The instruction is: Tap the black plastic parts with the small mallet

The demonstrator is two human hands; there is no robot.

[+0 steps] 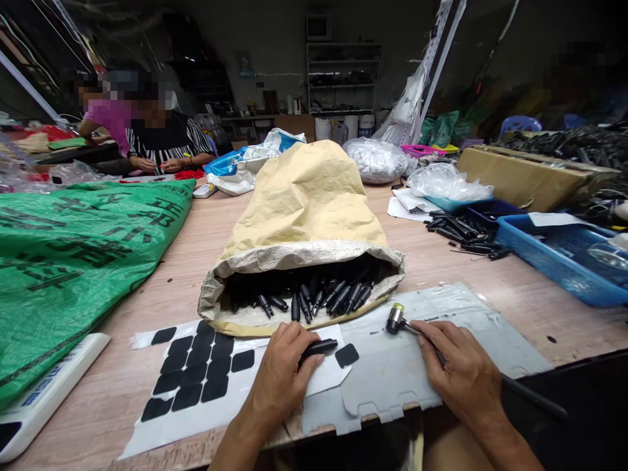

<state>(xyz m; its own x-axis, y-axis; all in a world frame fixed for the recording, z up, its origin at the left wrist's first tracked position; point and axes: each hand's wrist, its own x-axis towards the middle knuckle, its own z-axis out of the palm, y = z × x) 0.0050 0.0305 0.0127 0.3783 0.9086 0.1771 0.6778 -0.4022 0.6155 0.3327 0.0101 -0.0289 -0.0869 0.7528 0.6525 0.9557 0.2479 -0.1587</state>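
Observation:
My left hand [284,366] is closed around a black cylindrical part [321,347], its tapered end pointing right over a white sheet [321,383]. In my right hand [458,366] is a small mallet [395,319] with a yellow-green face and a dark face; its long handle runs back past my wrist. The mallet head rests on or just over a grey board [392,373]; I cannot tell which. Black rounded-square stickers [193,376] lie in rows on the sheet, with one loose sticker [347,354] beside the part. Straight ahead, an open paper sack [314,196] holds many similar black parts [338,297].
A green woven sack [88,242] covers the left side, above a white box-like device [53,399]. At right stand a blue tray [559,261], a pile of black parts [456,232] and a cardboard box [524,173]. A co-worker [164,140] sits across the table.

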